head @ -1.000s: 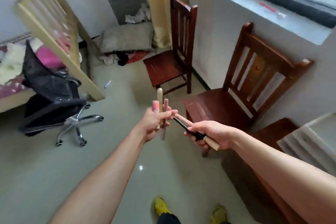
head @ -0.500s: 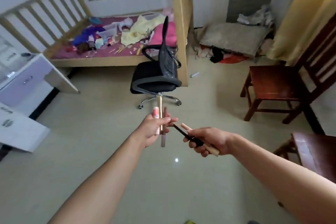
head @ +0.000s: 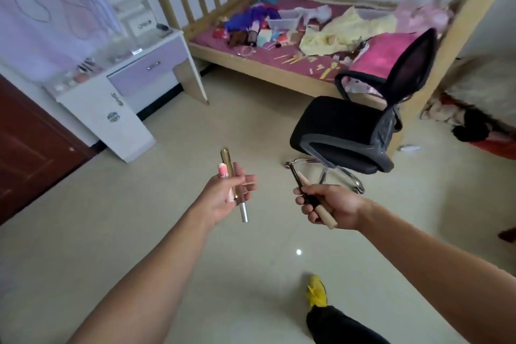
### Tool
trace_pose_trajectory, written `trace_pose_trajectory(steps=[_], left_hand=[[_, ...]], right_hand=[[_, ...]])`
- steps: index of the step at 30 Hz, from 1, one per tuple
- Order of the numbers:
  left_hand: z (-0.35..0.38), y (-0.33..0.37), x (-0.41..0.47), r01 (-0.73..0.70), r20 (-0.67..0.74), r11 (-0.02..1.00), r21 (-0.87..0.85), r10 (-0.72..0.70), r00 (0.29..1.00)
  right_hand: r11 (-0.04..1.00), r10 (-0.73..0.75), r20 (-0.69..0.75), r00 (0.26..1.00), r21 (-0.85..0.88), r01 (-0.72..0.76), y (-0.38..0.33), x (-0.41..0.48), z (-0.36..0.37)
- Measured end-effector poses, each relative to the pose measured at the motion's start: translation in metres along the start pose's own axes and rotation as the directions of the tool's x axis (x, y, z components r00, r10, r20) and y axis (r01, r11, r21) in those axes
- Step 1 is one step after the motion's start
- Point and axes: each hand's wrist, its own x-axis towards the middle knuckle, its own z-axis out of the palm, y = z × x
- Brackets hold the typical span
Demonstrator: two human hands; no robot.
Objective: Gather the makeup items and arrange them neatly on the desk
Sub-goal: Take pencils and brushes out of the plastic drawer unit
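My left hand (head: 223,198) holds a small bundle of makeup sticks: a gold tube (head: 226,160), a pink-capped stick (head: 222,170) and a silver-ended pen (head: 243,212). My right hand (head: 332,205) grips a black pencil (head: 296,177) together with a beige stick (head: 326,216). Both hands are out in front of me above the floor, a short way apart. The white and lilac desk (head: 134,75) stands at the far left, with small items on its glass top.
A black office chair (head: 360,123) stands ahead on the right, in front of a wooden bed (head: 282,75) littered with clothes and small items. A dark red door (head: 30,148) is at the left. My yellow shoe (head: 315,292) is on the tiled floor.
The view has swung left, from the wooden chairs and window to the bed and then the desk. Both hands keep their items and have moved slightly apart.
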Motion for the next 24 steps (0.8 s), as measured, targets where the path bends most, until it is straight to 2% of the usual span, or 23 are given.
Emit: trace_pose_trajectory(steps=[5, 10, 17, 24], left_hand=[[-0.046, 0.061, 0.066, -0.007, -0.116, 0.963, -0.271, -0.025, 0.993], [-0.110, 0.111, 0.107, -0.083, -0.248, 0.908, -0.410, -0.023, 0.969], [-0.235, 0.165, 0.193, -0.118, -0.385, 0.887, -0.447, -0.071, 0.920], [-0.348, 0.273, 0.292, -0.064, -0.381, 0.903, -0.426, -0.114, 0.918]], right_hand=[[0.996, 0.054, 0.084, 0.995, 0.069, -0.060, -0.101, 0.098, 0.031], [0.992, 0.128, 0.116, 0.985, -0.014, -0.128, -0.176, 0.209, 0.085], [0.980, 0.185, 0.111, 0.976, -0.099, -0.175, -0.231, 0.388, 0.172], [0.985, 0.164, 0.044, 0.986, -0.061, -0.161, -0.312, 0.540, 0.273]])
